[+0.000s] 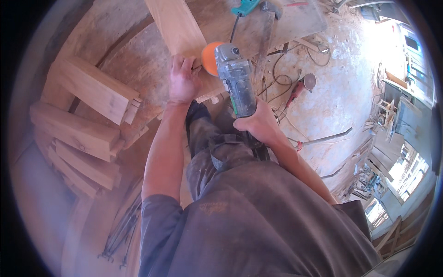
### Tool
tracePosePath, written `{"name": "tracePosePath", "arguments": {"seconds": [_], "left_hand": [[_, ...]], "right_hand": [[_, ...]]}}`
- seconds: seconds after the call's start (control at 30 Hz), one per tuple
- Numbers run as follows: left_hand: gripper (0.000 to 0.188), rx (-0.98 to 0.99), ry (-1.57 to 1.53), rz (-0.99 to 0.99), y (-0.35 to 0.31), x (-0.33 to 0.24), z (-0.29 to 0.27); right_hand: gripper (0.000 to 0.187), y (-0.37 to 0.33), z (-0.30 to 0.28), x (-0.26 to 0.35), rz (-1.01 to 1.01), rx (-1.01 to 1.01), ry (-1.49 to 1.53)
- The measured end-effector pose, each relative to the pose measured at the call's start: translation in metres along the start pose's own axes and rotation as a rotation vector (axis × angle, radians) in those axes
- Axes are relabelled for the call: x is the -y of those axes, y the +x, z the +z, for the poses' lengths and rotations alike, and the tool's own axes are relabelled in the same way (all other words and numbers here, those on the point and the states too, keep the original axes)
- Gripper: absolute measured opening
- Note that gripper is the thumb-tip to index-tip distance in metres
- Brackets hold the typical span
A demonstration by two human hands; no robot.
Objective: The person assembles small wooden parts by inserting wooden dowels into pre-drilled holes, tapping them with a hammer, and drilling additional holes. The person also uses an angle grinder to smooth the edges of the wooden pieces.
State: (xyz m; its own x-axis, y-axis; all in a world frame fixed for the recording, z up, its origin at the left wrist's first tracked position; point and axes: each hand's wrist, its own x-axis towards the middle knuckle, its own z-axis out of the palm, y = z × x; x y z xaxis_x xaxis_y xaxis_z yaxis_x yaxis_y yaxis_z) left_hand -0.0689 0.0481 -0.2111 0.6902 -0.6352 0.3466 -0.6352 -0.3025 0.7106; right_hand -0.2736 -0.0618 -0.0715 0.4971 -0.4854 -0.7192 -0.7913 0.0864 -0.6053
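My right hand [258,121] is wrapped round the rear body of a grey angle grinder [237,76]. An orange round disc [210,58] on its head lies over a pale wooden board [177,27]; whether it touches the wood I cannot tell. My left hand [185,81] is closed, with curled fingers, over the board just left of the disc. What it grips, if anything, is hidden. The board stretches away from me across a dusty worktop [143,55].
Cut wood pieces [94,87] lie stacked at left, with more thick blocks [74,127] nearer me. A teal power tool [245,6] rests at the far end. On the floor at right are a red grinder [297,92], loose cords [277,78] and a bent pole [327,137].
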Motion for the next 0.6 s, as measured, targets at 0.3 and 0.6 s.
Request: {"name": "tracePosePath", "arguments": {"seconds": [0.3,0.6], "left_hand": [[0.030,-0.030,0.013,0.026,-0.001,0.002,0.002],[0.032,-0.033,0.013,0.029,0.000,0.003,0.002]], "right_hand": [[0.046,0.006,-0.006,-0.012,0.026,0.037,0.069],[0.046,0.011,-0.005,-0.013,0.018,0.008,0.042]]}}
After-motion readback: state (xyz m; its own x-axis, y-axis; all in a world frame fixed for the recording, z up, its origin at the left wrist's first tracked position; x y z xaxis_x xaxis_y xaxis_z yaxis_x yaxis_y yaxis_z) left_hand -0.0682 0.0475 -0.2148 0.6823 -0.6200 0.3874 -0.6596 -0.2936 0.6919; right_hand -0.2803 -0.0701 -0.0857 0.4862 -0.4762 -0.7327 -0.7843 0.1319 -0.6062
